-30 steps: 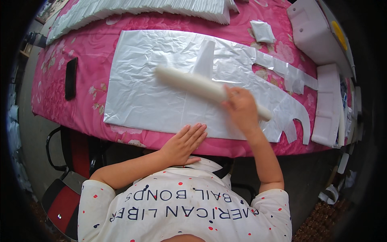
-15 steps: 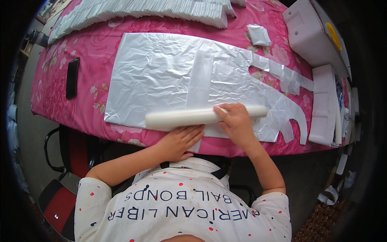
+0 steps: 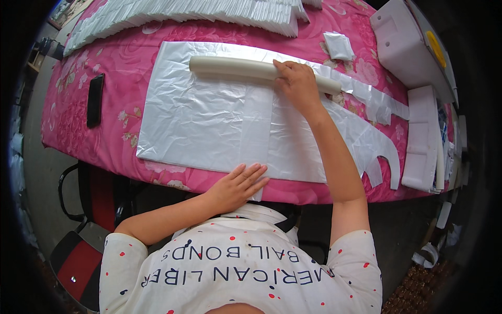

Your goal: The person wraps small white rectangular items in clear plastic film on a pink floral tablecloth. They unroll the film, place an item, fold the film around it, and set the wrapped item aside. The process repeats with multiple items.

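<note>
A thin white plastic apron (image 3: 198, 115) lies spread flat, with its straps and curved cut-outs at the right. Across its far part rests a long off-white tube (image 3: 230, 68). My right hand (image 3: 299, 86) grips this tube right of its middle, fingers over the top. My left hand (image 3: 238, 184) lies flat at the apron's near edge, fingers extended, by a narrow translucent strip (image 3: 256, 125) that runs across the apron. The part of the tube beneath my right hand is hidden.
A pink flowered cloth (image 3: 68, 125) covers the table. Long rows of folded white plastic (image 3: 198, 13) line the far side, and a small folded packet (image 3: 339, 46) lies nearby. A black phone (image 3: 95, 100) is at left; white foam boxes (image 3: 397, 31) stand at right.
My right hand has moved the tube away from me, from the apron's near edge to its far part. The wrinkles there look smoother. My left hand stays near the same spot.
</note>
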The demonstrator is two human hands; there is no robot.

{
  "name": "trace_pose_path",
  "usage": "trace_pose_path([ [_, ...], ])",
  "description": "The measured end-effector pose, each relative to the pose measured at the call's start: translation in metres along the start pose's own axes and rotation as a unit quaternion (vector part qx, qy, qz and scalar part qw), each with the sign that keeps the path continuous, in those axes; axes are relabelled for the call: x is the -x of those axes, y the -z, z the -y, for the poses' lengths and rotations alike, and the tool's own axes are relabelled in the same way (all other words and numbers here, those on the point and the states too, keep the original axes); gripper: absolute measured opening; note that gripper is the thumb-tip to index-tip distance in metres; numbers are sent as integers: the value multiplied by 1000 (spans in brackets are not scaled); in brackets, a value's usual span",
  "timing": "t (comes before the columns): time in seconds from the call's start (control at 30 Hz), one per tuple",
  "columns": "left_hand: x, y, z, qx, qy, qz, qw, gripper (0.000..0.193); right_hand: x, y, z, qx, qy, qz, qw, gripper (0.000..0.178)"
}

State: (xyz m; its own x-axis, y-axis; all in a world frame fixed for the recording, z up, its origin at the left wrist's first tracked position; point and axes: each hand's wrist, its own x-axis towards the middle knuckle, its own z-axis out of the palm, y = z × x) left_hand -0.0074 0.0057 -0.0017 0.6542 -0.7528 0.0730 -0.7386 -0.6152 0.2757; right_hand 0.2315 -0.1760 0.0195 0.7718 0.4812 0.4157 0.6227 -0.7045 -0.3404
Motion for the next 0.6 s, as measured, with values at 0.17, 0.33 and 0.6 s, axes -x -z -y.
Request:
trace_pose_path([
  [0.17, 11, 6, 17, 20, -78, -15, 997, 46, 10, 7, 25, 6, 37, -58, 998, 49],
  [0.33, 20, 15, 29, 77, -113, -21, 990, 42, 83, 24, 65, -157, 141, 186, 960, 52],
  [0.6, 13, 29, 44, 205, -117, -116, 965, 49, 117, 20, 94, -145, 100, 150, 973, 47],
])
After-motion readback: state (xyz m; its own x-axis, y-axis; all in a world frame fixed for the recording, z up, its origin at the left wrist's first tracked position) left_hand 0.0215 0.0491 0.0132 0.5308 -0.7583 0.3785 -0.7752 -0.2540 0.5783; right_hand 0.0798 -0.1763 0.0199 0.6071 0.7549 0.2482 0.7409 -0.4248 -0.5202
